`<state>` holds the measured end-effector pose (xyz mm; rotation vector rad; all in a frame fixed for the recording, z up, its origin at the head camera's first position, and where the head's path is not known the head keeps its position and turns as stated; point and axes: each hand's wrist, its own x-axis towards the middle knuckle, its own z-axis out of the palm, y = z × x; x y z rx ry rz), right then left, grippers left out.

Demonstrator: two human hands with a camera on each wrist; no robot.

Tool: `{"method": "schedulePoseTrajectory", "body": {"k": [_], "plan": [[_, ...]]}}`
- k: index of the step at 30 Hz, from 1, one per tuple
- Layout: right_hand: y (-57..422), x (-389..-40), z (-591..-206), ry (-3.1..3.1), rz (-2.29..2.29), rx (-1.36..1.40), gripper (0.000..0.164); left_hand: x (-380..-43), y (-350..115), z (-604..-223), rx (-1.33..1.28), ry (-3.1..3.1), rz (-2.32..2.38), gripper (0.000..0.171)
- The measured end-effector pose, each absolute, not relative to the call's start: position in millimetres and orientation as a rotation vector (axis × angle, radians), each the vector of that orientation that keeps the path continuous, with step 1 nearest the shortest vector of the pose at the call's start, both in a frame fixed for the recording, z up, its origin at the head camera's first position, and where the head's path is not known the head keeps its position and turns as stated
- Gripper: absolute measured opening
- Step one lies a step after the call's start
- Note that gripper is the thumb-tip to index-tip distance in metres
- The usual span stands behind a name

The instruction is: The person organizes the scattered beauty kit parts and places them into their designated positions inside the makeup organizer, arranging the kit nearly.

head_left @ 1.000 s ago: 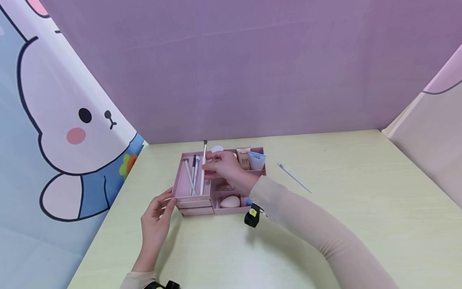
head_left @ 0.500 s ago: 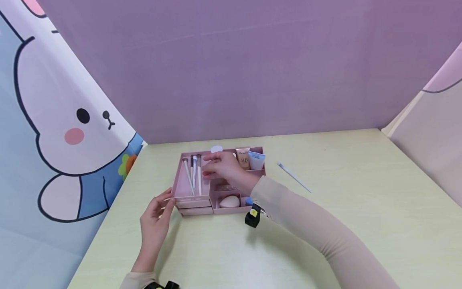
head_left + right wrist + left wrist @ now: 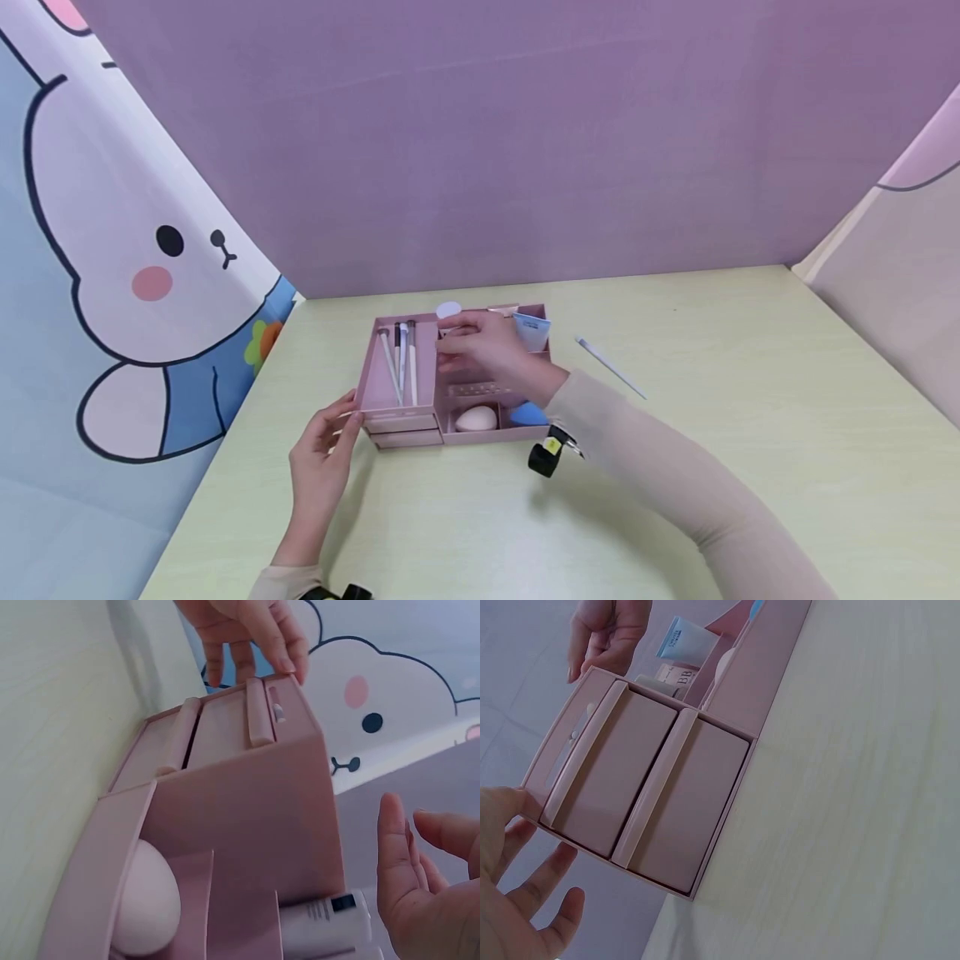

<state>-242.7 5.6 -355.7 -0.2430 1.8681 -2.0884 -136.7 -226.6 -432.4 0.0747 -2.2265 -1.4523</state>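
Observation:
A pink makeup organizer point(image 3: 406, 423) stands on the table with its two drawers pushed in. Several makeup brushes point(image 3: 412, 367) lie lengthwise in its upper left tray. My left hand point(image 3: 321, 462) holds the front left corner, thumb at the front and fingertips along the side. Over the organizer's middle hovers my right hand point(image 3: 491, 346), fingers extended and nothing between them in the right wrist view. It partly hides the BB cream tube point(image 3: 676, 676). Beside that tube stands a light blue tube point(image 3: 532, 332). A pale egg-shaped makeup sponge point(image 3: 477, 418) and a blue sponge point(image 3: 529, 413) sit in the front compartments.
One more makeup brush point(image 3: 610, 367) lies on the table point(image 3: 720, 433), right of the organizer. A round white item point(image 3: 448, 310) shows at the back. Behind the table rises a purple backdrop point(image 3: 525, 150), with a cartoon-printed cloth point(image 3: 112, 208) at the left.
My right hand lowered a white-handled brush into the left tray beside the others and let it go. It has since shifted right, away from the brushes. The left hand stays put.

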Motion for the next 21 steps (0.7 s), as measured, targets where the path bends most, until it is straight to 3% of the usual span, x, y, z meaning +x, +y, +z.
{"method": "schedulePoseTrajectory", "body": {"k": [21], "plan": [[82, -240, -362, 1.868, -2.236, -0.232, 0.036, -138, -229, -434, 0.055, -2.221, -1.45, 0.02]]}}
